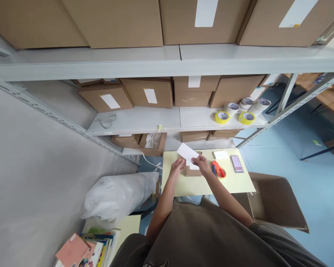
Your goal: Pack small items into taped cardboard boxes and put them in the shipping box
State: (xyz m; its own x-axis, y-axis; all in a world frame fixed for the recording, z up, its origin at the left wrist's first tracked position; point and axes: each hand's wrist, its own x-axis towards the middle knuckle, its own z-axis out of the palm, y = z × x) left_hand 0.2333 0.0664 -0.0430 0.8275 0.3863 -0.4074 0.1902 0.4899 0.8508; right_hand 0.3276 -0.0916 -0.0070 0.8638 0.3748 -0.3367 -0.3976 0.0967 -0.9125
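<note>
White paper slip (187, 152) held above a small cardboard box (192, 172) on the pale-yellow table (180, 187).
Both forearms (165, 196) reach forward, converging; right hand (202, 164) pinches the slip's right edge, left hand (178, 166) curls at its lower edge, grip indeterminate. Print on tape rolls (222, 117) too small to read.

A white rectangular paper sheet (187, 152) is between the left hand (179, 165) and right hand (200, 164), above a flat brown cardboard box (193, 172) on a pale-yellow rectangular table (180, 188). On the table just right of the right hand lies a red plastic tape dispenser (217, 168); farther right, a purple rectangular object (236, 163). Ahead of both hands stands grey metal shelving (139, 118), with round yellow tape rolls (218, 120) on a shelf to the right. A bulging white plastic bag (118, 193) lies left of the hands; an open brown cardboard carton (275, 198), to their right, nearer the body.
</note>
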